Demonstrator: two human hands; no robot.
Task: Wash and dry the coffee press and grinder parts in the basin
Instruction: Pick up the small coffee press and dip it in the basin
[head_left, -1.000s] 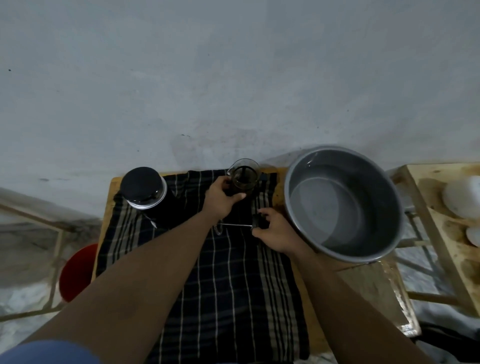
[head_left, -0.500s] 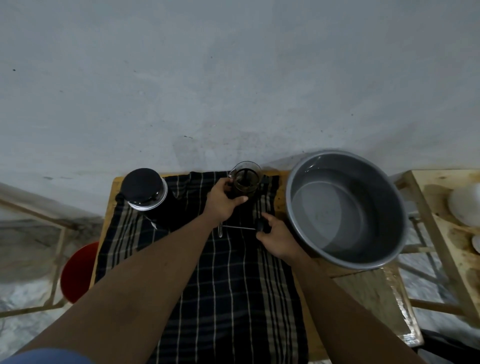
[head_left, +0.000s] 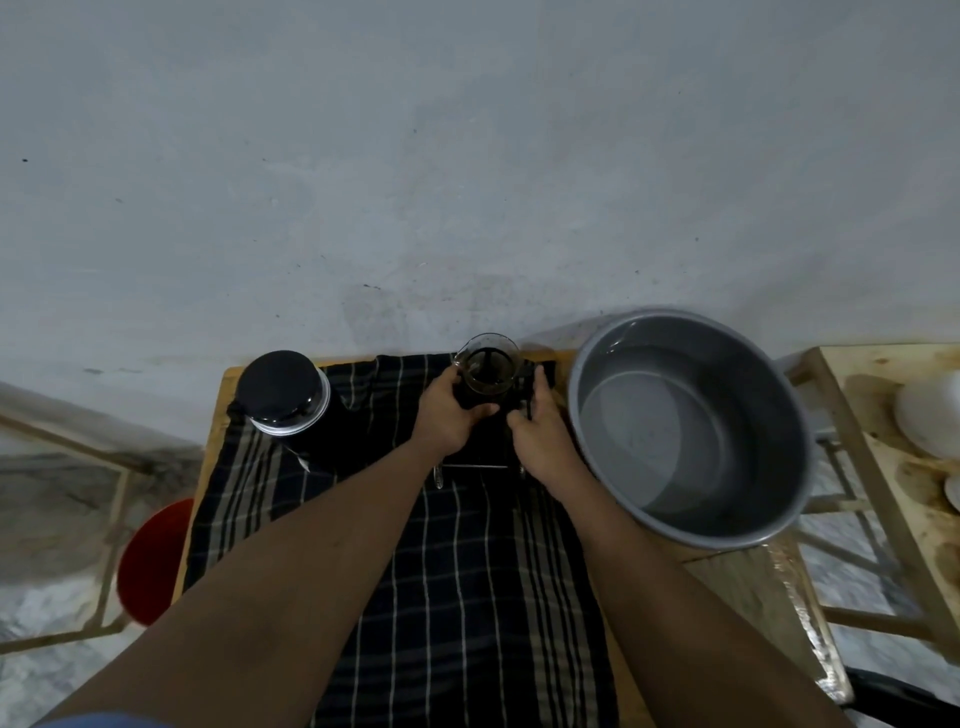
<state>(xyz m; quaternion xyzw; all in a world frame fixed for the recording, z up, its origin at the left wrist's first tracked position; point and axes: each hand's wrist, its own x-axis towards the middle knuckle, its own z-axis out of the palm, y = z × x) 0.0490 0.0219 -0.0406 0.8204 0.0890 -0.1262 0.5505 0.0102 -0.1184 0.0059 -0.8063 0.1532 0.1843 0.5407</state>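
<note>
A small glass coffee press (head_left: 487, 370) with dark residue inside stands at the back of the table on a dark checked cloth (head_left: 457, 571). My left hand (head_left: 447, 415) grips its left side. My right hand (head_left: 537, 426) holds its right side near the black handle. A thin metal rod (head_left: 475, 466) lies on the cloth just below both hands. The grey basin (head_left: 691, 431) with water in it sits to the right, close to my right wrist. A black cylindrical grinder (head_left: 283, 392) with a silver band stands at the cloth's back left.
The wall rises straight behind the wooden table (head_left: 748, 582). A wooden rack (head_left: 883, 467) with white dishes (head_left: 930, 415) stands on the right. A red bucket (head_left: 150, 561) sits on the floor at the left, beside a wooden frame (head_left: 111, 545).
My right hand left the black knob of the rod on the cloth and moved up to the right side of the coffee press. The rod now lies free. My left hand stayed on the press.
</note>
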